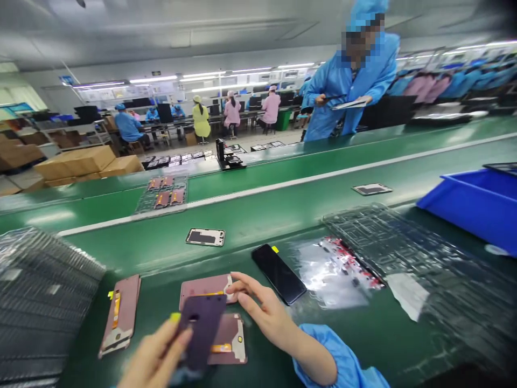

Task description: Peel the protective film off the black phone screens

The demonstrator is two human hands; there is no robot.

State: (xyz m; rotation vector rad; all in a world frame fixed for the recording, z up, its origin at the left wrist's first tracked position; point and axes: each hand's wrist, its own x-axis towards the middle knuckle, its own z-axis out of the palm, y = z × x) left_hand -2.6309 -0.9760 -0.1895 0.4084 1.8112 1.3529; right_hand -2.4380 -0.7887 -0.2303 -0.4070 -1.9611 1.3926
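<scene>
My left hand [155, 353], blurred, grips a dark phone screen [205, 328] between thumb and fingers; a yellow tab shows by the fingertips. This screen partly covers two copper-backed phone screens on the green bench, an upper screen [197, 285] and a lower screen [230, 328] with an orange flex cable. My right hand [264, 310] is open, its fingers curved and apart at the upper screen's right end; I cannot tell whether they press on it. To its right lies a black phone screen [278, 274], face up with a yellow tab. More copper-backed screens [121, 312] lie at left.
Stacked clear trays [36, 307] rise at the left. Right of the hands are a plastic bag [323, 272], clear trays [375, 242] and a blue bin [476, 199]. Phone frames [205, 237] rest on the green conveyor [262, 215]. A blue-clad person [351, 81] stands beyond.
</scene>
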